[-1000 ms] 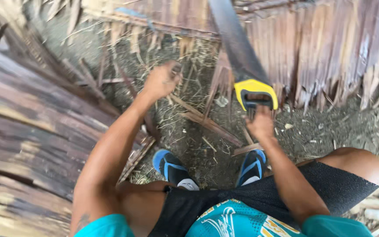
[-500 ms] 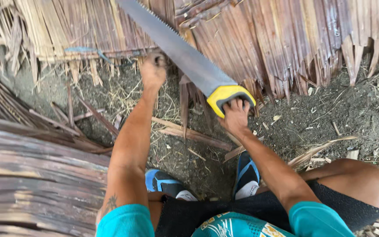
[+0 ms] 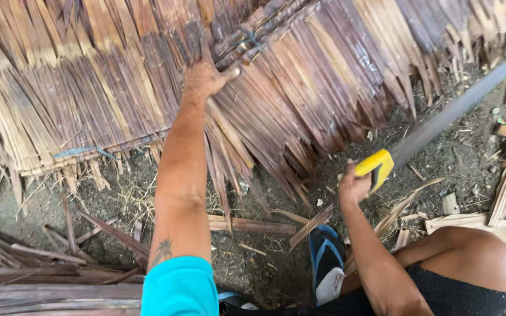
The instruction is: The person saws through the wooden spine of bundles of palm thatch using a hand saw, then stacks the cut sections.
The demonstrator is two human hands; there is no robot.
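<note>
- The left hand point(image 3: 205, 76) sits at the upper middle of the frame, palm down and fingers spread, pressing flat on the dried palm-leaf thatch panel point(image 3: 118, 88) rather than gripping it.
- That thatch panel fills the whole upper half of the frame, its brown and straw-coloured strips running down to a ragged lower edge just above the dirt ground point(image 3: 265, 263).
- The right hand point(image 3: 352, 188) is right of centre, closed tight around the yellow handle of a handsaw point(image 3: 417, 140).
- The handsaw's grey blade slants up from the handle to the upper right edge of the frame, blurred along its length; its lower part lies just beside the thatch's right edge, though whether they touch I cannot tell.
- A blue flip-flop point(image 3: 326, 263) is at lower centre, below the right hand.
- Loose wood scraps point(image 3: 502, 216) lie on the ground at the right edge.
- More split strips are stacked at lower left point(image 3: 42, 289).
</note>
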